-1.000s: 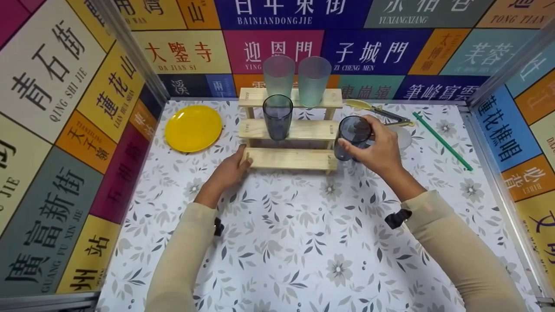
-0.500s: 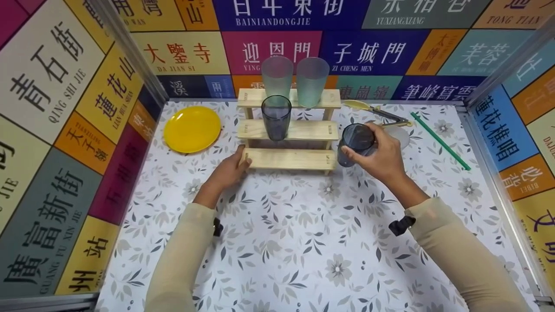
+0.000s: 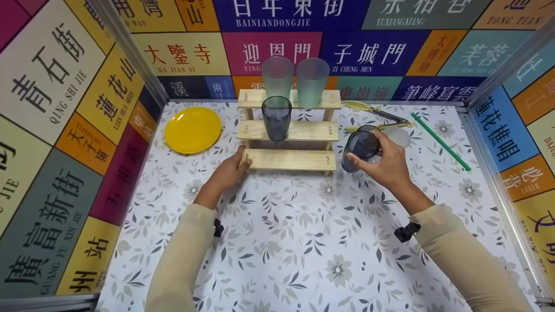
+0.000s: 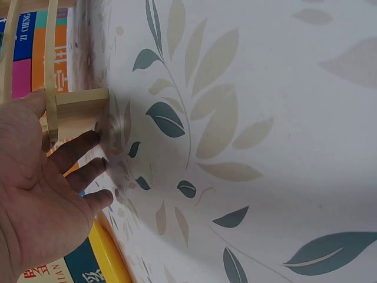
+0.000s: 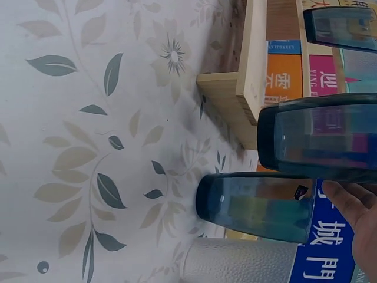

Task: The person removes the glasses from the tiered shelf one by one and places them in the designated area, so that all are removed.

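My right hand [image 3: 390,162] grips a dark, see-through tumbler [image 3: 359,151], tilted beside the right end of a three-step wooden rack [image 3: 290,159]. A second dark tumbler [image 5: 253,206] stands just behind it, mostly covered in the head view. In the right wrist view, the gripped tumbler [image 5: 318,138] appears above that one, and a clear textured glass [image 5: 235,262] shows below. My left hand [image 3: 227,171] holds the left end of the lowest step between thumb and fingers. Another dark tumbler [image 3: 276,119] stands on the middle step. Two pale frosted tumblers [image 3: 277,78] occupy the top step.
A yellow plate [image 3: 193,130] lies left of the rack. Tongs [image 3: 381,113] with yellow tips and a green straw-like stick [image 3: 440,141] lie at the back right. Printed wall panels enclose the patterned tabletop [image 3: 277,242] at the back and sides.
My right hand has moved the dark tumbler right and towards me, away from the rack, and it leans more. More of the tongs shows. The left hand stays on the rack.
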### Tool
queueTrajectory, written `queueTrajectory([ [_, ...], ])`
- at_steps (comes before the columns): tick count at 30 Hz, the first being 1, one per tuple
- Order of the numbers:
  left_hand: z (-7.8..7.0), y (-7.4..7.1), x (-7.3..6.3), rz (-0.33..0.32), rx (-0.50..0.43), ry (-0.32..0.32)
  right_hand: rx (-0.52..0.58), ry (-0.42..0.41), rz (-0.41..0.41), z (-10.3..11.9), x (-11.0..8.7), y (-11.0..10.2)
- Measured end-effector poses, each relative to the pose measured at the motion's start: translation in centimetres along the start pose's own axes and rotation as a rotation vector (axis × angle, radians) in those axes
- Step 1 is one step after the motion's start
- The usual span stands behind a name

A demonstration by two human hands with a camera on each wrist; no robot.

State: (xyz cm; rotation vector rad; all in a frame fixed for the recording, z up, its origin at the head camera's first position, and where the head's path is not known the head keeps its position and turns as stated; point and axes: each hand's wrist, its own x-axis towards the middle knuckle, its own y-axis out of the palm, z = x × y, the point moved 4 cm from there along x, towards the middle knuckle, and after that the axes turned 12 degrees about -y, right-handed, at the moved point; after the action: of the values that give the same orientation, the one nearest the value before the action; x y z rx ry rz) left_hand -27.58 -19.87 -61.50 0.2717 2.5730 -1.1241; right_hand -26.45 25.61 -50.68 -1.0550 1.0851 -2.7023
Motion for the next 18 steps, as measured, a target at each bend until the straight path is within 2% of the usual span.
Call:
queueTrajectory([
  [9, 0.0, -0.1, 0.0, -0.006, 0.012, 0.011, -0.021, 0.057, 0.009, -1.0, -1.4, -0.2],
  [18, -0.1, 0.0, 0.1, -0.010, 0.010, 0.022, -0.051, 0.061, 0.002, -1.9, -3.0, -0.5],
])
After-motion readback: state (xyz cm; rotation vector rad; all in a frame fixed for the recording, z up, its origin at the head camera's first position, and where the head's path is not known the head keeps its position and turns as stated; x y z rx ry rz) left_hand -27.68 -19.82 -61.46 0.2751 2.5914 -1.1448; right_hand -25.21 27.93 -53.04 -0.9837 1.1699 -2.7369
